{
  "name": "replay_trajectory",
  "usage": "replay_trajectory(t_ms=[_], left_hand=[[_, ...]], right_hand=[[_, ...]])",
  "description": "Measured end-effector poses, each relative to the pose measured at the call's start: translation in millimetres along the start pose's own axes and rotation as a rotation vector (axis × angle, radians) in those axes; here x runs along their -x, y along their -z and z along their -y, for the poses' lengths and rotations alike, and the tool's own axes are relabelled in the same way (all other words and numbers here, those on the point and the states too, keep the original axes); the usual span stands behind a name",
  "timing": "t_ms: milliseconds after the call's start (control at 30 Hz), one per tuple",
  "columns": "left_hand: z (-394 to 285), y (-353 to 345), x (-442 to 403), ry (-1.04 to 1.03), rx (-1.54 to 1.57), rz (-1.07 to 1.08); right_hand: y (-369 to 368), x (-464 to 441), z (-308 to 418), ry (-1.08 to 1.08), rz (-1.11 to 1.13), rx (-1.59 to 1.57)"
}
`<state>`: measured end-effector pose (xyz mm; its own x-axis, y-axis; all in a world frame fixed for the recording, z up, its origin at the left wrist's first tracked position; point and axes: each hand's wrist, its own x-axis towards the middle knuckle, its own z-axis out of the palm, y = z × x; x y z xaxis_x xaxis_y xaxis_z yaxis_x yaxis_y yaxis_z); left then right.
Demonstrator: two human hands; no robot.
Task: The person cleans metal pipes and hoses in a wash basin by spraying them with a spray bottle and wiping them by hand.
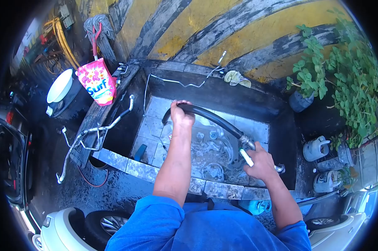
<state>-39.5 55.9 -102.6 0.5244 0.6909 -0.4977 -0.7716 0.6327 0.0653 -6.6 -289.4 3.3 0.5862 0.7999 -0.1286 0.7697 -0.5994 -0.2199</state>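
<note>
A thick black hose arches over a tiled basin that holds cloudy, swirling water. Around the hose's left part, my left hand is closed. The hose's right end has a metal fitting. Just below that fitting, my right hand is closed on a brush with a white and green handle; its fingers also lie against the fitting. Whatever bristles the brush has are hard to make out.
A pink detergent bag and bent metal pipes rest on a wooden plank at the left, near a white bowl. Thin tubing crosses the basin's back edge. Plants and jugs stand right.
</note>
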Motion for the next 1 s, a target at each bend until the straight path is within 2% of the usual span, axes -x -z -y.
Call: replay_trajectory(t_ms=[100,167,200,233,300,367,533,633,733,833,933,1000], left_hand=[[42,-36,37,0.031,-0.163,0.143],[68,-47,70,-0.037,-0.381,0.226],[78,-46,82,-0.007,-0.463,0.322],[90,-39,91,-0.061,-0.57,0.426],[107,-21,109,0.01,-0.822,0.639],[108,-8,105,0.073,-0.849,0.697],[99,-15,59,0.09,-0.638,0.548],[90,-19,30,0.078,-0.607,0.481],[86,-20,14,0.075,-0.57,0.424],[86,-19,4,0.105,-0.556,0.364],[85,-13,-4,0.137,-0.566,0.339],[80,-9,-7,0.133,-0.577,0.332]], right_hand=[[5,-14,7,-0.009,-0.011,-0.003],[8,-22,15,-0.022,-0.027,-0.03],[9,-27,18,-0.033,-0.024,-0.065],[9,-33,21,-0.045,-0.022,-0.1],[5,-48,24,-0.017,-0.101,-0.238],[-6,-56,20,0.045,-0.187,-0.393],[-16,-46,10,0.246,-0.348,-0.66],[3,-19,16,-0.019,-0.151,-0.77],[15,-6,20,-0.179,-0.083,-0.559],[10,2,10,-0.226,-0.113,-0.475],[24,20,13,-0.161,-0.325,-0.246],[21,16,-3,-0.055,-0.271,-0.27]])
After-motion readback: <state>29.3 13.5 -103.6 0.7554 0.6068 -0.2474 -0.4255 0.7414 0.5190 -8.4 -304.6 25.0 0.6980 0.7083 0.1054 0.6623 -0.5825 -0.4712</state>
